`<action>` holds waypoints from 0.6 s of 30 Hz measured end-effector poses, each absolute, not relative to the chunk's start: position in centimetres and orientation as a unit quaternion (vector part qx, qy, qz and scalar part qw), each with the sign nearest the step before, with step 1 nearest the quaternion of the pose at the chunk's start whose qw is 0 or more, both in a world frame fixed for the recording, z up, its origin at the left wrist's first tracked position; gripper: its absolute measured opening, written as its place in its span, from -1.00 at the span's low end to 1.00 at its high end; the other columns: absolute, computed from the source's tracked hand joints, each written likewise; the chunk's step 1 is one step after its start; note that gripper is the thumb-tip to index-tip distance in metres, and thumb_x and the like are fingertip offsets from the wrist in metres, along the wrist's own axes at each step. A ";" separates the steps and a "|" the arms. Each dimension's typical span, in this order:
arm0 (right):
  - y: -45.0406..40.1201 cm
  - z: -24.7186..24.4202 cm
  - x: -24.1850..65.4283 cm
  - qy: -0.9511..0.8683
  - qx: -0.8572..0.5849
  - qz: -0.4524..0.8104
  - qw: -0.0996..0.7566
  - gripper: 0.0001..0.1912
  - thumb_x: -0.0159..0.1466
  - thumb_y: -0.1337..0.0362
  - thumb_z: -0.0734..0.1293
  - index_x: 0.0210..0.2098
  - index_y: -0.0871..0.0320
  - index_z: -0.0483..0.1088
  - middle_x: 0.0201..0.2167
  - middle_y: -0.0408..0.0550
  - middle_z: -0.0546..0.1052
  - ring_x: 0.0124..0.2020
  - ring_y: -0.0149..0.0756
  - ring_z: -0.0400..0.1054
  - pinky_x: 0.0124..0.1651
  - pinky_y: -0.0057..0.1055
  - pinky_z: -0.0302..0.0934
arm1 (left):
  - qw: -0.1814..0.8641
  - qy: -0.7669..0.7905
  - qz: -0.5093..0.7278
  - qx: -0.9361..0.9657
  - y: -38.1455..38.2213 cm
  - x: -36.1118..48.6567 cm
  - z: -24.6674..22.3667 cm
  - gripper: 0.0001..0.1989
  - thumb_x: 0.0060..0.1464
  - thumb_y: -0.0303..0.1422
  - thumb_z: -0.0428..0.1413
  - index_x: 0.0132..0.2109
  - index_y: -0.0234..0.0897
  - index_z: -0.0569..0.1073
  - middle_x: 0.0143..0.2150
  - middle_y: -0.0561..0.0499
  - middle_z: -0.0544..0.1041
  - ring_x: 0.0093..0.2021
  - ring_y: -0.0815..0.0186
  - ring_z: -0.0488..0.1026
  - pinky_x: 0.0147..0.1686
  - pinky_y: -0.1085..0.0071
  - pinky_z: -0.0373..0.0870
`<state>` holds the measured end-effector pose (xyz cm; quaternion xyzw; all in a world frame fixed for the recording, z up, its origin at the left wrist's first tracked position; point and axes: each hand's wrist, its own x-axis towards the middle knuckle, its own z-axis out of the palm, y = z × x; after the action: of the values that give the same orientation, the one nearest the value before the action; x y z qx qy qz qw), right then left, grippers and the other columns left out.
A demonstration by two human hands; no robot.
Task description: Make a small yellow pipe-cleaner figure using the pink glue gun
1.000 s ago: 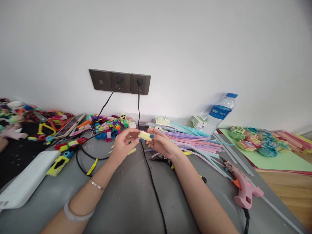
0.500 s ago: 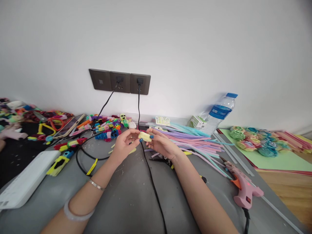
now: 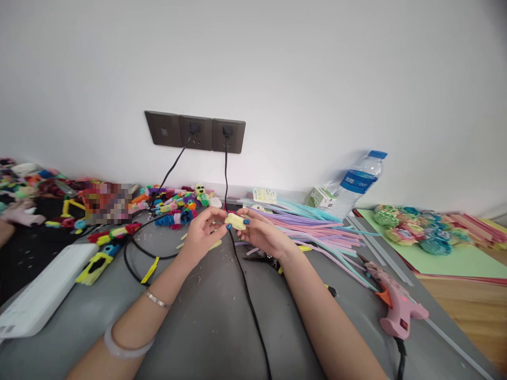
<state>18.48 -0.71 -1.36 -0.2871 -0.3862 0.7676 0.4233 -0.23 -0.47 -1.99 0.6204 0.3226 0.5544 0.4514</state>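
Head view is showing the left hand (image 3: pixel 204 236) and the right hand (image 3: pixel 264 233) pinching a small yellow piece (image 3: pixel 235 221) between them. Each hand is gripping narrowly, thumb against fingers, the left hand holding one end and the right hand the other. The piece is hovering above the grey table (image 3: pixel 209 327), in front of a black cord (image 3: pixel 250 302) that is running down from the sockets (image 3: pixel 194 132). Yellow strips (image 3: pixel 216 244) are lying just beside the left hand. Pastel stems (image 3: pixel 309 224) are spreading out beyond the right hand, and a black tool (image 3: pixel 259 259) is lying partly hidden under that wrist. Farther right, a bottle (image 3: pixel 358 182) is standing near the wall, and a pink glue gun (image 3: pixel 400 311) is resting on the table.
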 end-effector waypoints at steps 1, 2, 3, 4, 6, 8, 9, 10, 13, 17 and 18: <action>-0.7 -1.4 18.5 -0.387 -0.285 0.768 0.423 -0.68 0.09 0.28 0.46 -0.17 0.07 0.37 -0.38 -0.17 0.48 -0.40 -0.44 0.36 -0.32 -0.50 0.18 | 0.453 0.322 0.555 0.619 -0.5 -0.2 -2.0 -0.78 -0.06 -0.29 0.27 -0.26 -0.27 0.44 -0.26 -0.03 0.49 -0.21 0.28 0.48 -0.26 0.44 0.45; -0.7 -1.4 18.5 -0.388 -0.285 0.768 0.422 -0.67 0.09 0.28 0.46 -0.16 0.07 0.37 -0.38 -0.17 0.48 -0.40 -0.43 0.36 -0.32 -0.50 0.19 | 0.456 0.320 0.556 0.617 -0.5 -0.2 -2.0 -0.78 -0.06 -0.30 0.27 -0.26 -0.26 0.44 -0.27 -0.03 0.49 -0.20 0.28 0.48 -0.26 0.44 0.45; -0.7 -1.5 18.5 -0.387 -0.285 0.768 0.423 -0.67 0.10 0.28 0.46 -0.16 0.07 0.37 -0.39 -0.17 0.48 -0.40 -0.43 0.36 -0.32 -0.50 0.18 | 0.460 0.319 0.558 0.613 -0.5 -0.2 -2.0 -0.78 -0.06 -0.30 0.27 -0.27 -0.26 0.44 -0.26 -0.03 0.49 -0.20 0.28 0.48 -0.26 0.45 0.45; -0.7 -1.5 18.5 -0.386 -0.286 0.768 0.423 -0.67 0.10 0.27 0.46 -0.16 0.08 0.37 -0.39 -0.17 0.48 -0.40 -0.42 0.36 -0.32 -0.49 0.18 | 0.465 0.317 0.559 0.609 -0.5 -0.3 -1.9 -0.78 -0.05 -0.30 0.27 -0.26 -0.26 0.45 -0.26 -0.02 0.48 -0.20 0.28 0.47 -0.27 0.46 0.45; -0.6 -1.6 18.5 -0.385 -0.286 0.768 0.424 -0.67 0.10 0.26 0.47 -0.16 0.08 0.38 -0.38 -0.16 0.49 -0.40 -0.42 0.37 -0.32 -0.49 0.19 | 0.477 0.318 0.561 0.597 -0.5 -0.3 -1.9 -0.78 -0.05 -0.29 0.28 -0.27 -0.26 0.45 -0.26 -0.02 0.47 -0.21 0.29 0.47 -0.30 0.47 0.45; -0.6 -1.6 18.5 -0.386 -0.283 0.769 0.425 -0.65 0.09 0.23 0.48 -0.15 0.09 0.38 -0.37 -0.14 0.49 -0.38 -0.41 0.38 -0.32 -0.49 0.19 | 0.493 0.324 0.563 0.579 -0.5 -0.2 -1.9 -0.75 -0.06 -0.26 0.30 -0.27 -0.26 0.46 -0.26 -0.01 0.46 -0.23 0.29 0.46 -0.34 0.47 0.46; -0.6 -1.6 18.5 -0.386 -0.282 0.769 0.425 -0.63 0.08 0.21 0.48 -0.14 0.09 0.39 -0.37 -0.14 0.49 -0.37 -0.41 0.38 -0.32 -0.48 0.19 | 0.502 0.327 0.565 0.567 -0.4 -0.2 -1.9 -0.74 -0.08 -0.25 0.31 -0.27 -0.26 0.46 -0.27 0.00 0.46 -0.24 0.30 0.46 -0.35 0.47 0.47; -0.6 -1.6 18.5 -0.385 -0.281 0.769 0.426 -0.62 0.07 0.19 0.49 -0.15 0.09 0.38 -0.37 -0.14 0.48 -0.37 -0.40 0.38 -0.32 -0.48 0.19 | 0.511 0.330 0.569 0.553 -0.4 -0.2 -1.9 -0.72 -0.09 -0.24 0.32 -0.27 -0.26 0.45 -0.27 0.00 0.47 -0.25 0.30 0.46 -0.36 0.47 0.47; -0.6 -1.7 18.3 -0.387 -0.290 0.759 0.436 -0.60 0.06 0.12 0.49 -0.16 0.08 0.37 -0.36 -0.14 0.47 -0.36 -0.37 0.38 -0.32 -0.46 0.18 | 0.539 0.337 0.584 0.505 -0.2 0.0 -1.9 -0.68 -0.14 -0.22 0.35 -0.28 -0.26 0.46 -0.28 0.02 0.49 -0.29 0.33 0.47 -0.37 0.46 0.49; -0.2 -1.7 18.5 -0.428 -0.350 0.684 0.476 -0.59 0.09 0.04 0.46 -0.17 0.09 0.34 -0.37 -0.16 0.43 -0.38 -0.37 0.35 -0.33 -0.43 0.15 | 0.573 0.345 0.590 0.453 -0.1 -0.1 -1.9 -0.64 -0.20 -0.21 0.38 -0.29 -0.27 0.47 -0.28 0.03 0.51 -0.32 0.34 0.50 -0.34 0.43 0.51; -0.2 -1.5 18.6 -0.442 -0.377 0.650 0.490 -0.60 0.10 0.02 0.44 -0.18 0.09 0.32 -0.38 -0.18 0.41 -0.40 -0.38 0.33 -0.33 -0.42 0.14 | 0.581 0.348 0.587 0.444 -0.1 -0.1 -1.8 -0.63 -0.21 -0.21 0.39 -0.29 -0.27 0.47 -0.29 0.04 0.52 -0.32 0.34 0.50 -0.33 0.42 0.52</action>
<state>18.64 -0.21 -1.49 -0.3768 -0.4419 0.6504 0.4895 -0.08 -0.11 -1.83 0.4435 0.3480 0.5871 0.5810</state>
